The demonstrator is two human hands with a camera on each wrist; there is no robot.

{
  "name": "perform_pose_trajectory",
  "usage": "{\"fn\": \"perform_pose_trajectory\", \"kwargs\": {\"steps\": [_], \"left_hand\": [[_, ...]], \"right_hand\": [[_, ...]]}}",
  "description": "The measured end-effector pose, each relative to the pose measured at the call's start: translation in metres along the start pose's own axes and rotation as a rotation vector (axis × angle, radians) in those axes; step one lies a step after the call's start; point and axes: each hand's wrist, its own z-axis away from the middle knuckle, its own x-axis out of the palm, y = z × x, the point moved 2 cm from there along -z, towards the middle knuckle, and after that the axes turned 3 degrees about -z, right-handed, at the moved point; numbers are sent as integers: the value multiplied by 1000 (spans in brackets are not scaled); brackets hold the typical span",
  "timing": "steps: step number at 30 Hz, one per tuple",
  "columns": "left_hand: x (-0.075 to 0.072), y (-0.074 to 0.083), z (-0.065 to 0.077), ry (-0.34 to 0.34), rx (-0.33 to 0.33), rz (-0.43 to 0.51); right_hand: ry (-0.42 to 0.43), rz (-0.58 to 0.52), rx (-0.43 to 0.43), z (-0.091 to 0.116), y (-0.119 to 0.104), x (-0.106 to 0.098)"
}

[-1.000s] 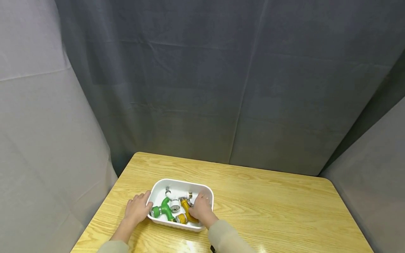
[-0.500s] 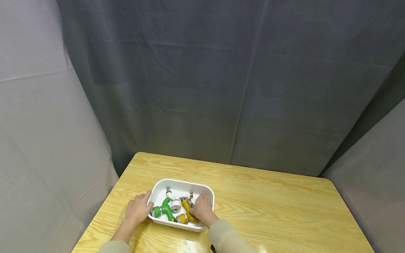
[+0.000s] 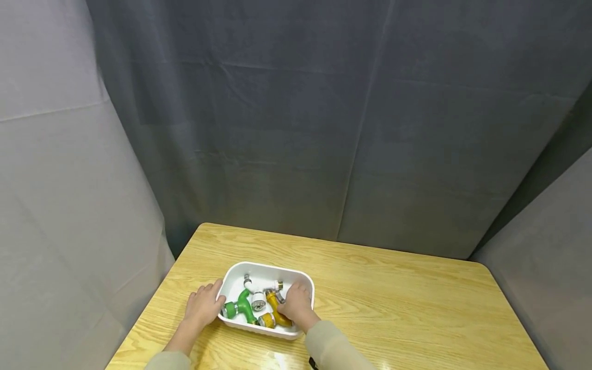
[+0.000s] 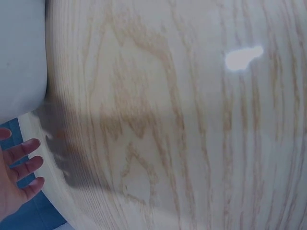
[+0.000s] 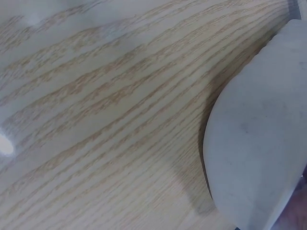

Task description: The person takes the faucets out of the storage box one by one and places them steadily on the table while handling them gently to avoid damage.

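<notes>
A white plastic basin point(image 3: 259, 330) on the table holds several taps. A green tap point(image 3: 244, 307) lies at its left, a white tap point(image 3: 257, 299) at the back middle, and a yellow tap point(image 3: 275, 311) to the right. Beside the yellow tap shows a small silver metal part point(image 3: 279, 297). My left hand point(image 3: 201, 306) rests at the basin's left rim, thumb tip over the edge; in the left wrist view its fingers point(image 4: 24, 168) are spread and relaxed. My right hand point(image 3: 297, 307) reaches into the basin's right side, over the silver part, fingertips hidden; I cannot tell what it holds.
The basin stands toward the left of a wood-grain table point(image 3: 398, 303). A dark grey curtain point(image 3: 287, 128) hangs behind the table, with pale cloth point(image 3: 69, 195) at the left side and more at the right.
The whole view has shifted very slightly. Both hands, the basin and the taps keep their places relative to each other.
</notes>
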Motion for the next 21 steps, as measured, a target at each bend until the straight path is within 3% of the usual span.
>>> {"fn": "perform_pose_trajectory", "kwargs": {"steps": [14,21], "left_hand": [[1,0,0,7,-3,12],[0,1,0,12,-2,7]], "right_hand": [[60,-65,-39,-1,0,-4],[102,-32,-110,-3,0,-13]]}}
